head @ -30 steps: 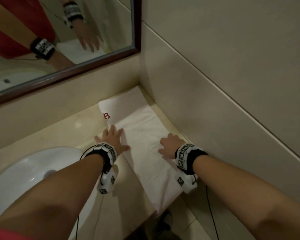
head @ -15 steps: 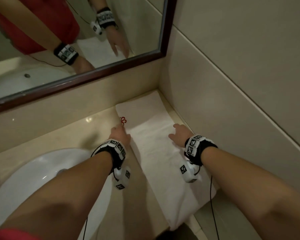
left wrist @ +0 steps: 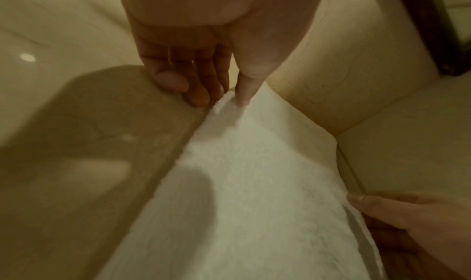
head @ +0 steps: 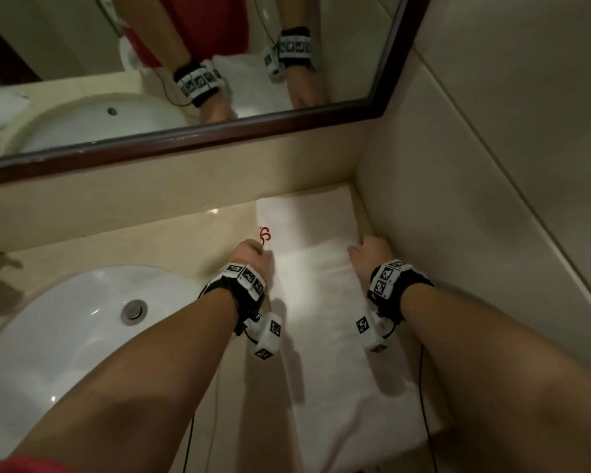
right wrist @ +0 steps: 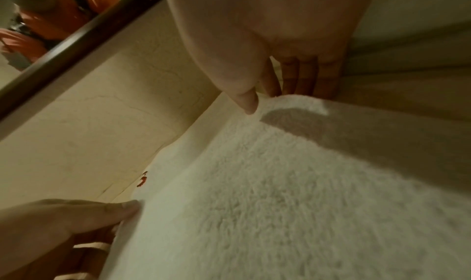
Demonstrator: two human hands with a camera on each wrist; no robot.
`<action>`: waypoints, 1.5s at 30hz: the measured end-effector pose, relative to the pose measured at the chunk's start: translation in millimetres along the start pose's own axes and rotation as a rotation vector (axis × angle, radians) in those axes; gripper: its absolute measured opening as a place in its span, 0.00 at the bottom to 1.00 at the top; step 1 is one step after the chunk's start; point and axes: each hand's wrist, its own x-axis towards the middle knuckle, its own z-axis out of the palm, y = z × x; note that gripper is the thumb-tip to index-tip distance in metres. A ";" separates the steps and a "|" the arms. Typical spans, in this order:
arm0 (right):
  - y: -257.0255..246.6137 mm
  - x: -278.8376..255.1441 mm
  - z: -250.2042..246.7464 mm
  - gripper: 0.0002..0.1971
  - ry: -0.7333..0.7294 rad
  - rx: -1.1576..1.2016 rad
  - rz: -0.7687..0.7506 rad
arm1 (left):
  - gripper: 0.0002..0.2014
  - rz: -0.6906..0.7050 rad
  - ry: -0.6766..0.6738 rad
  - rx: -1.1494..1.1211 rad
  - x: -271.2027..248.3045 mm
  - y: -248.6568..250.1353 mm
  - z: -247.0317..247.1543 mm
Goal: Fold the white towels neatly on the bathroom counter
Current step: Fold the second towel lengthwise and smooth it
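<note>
A long white towel (head: 321, 302) lies on the beige counter (head: 185, 230) in the right corner, running from the back wall to the front edge. A red embroidered mark (head: 265, 233) shows on its far lower layer. My left hand (head: 256, 249) pinches the left far corner of the upper layer, thumb on top and fingers (left wrist: 196, 97) under the edge. My right hand (head: 362, 245) pinches the right far corner by the wall, thumb (right wrist: 249, 103) on the pile and fingers behind the edge. The towel (left wrist: 242, 183) lies flat between both hands.
A white sink basin (head: 65, 336) with a metal drain (head: 133, 310) sits to the left of the towel. A dark-framed mirror (head: 219, 131) hangs above the backsplash. The tiled side wall (head: 492, 216) stands right against the towel's right edge. The towel's near end reaches the counter's front edge.
Both hands slid from lying flat on the towel's middle toward the back wall, and now pinch the far corners of the upper layer. The head view shifted right and down.
</note>
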 end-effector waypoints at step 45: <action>-12.3 -40.7 -13.8 0.14 -0.058 0.656 -0.088 | 0.14 -0.185 -0.051 -0.468 -45.7 -25.7 -39.1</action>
